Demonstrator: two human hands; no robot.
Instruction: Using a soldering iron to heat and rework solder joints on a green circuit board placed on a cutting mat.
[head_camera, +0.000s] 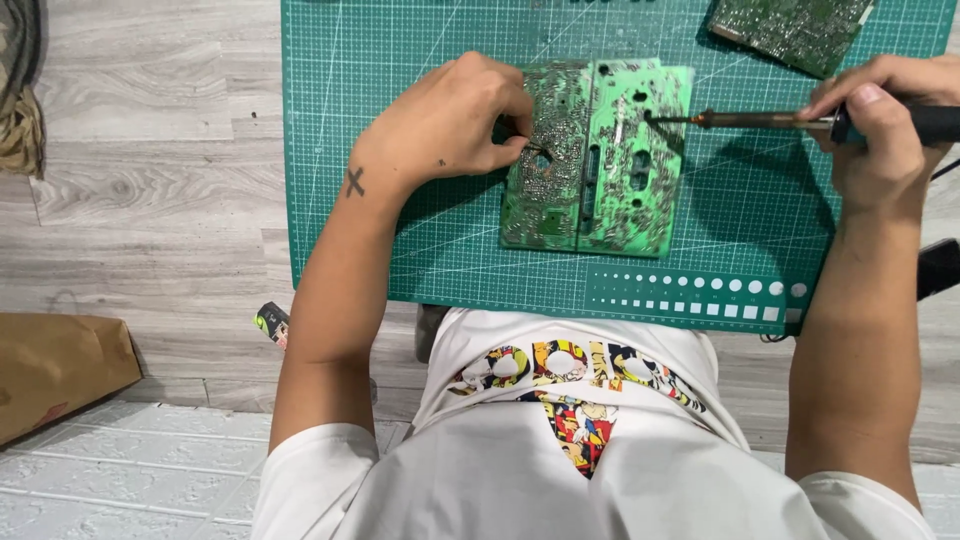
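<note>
A green circuit board (600, 160) lies solder side up on a green cutting mat (740, 230). My left hand (450, 125) rests on the board's left edge, its fingers pinched on something small at the edge; what it is I cannot tell. My right hand (885, 125) grips the dark handle of a soldering iron (770, 121), which lies level and points left. The iron's tip touches the board near its upper right.
A second circuit board (790, 30) lies at the mat's top right corner. A brown paper bag (55, 365) sits on the floor at the left. A small dark object (272, 322) lies by my left forearm, a black object (938, 268) by my right.
</note>
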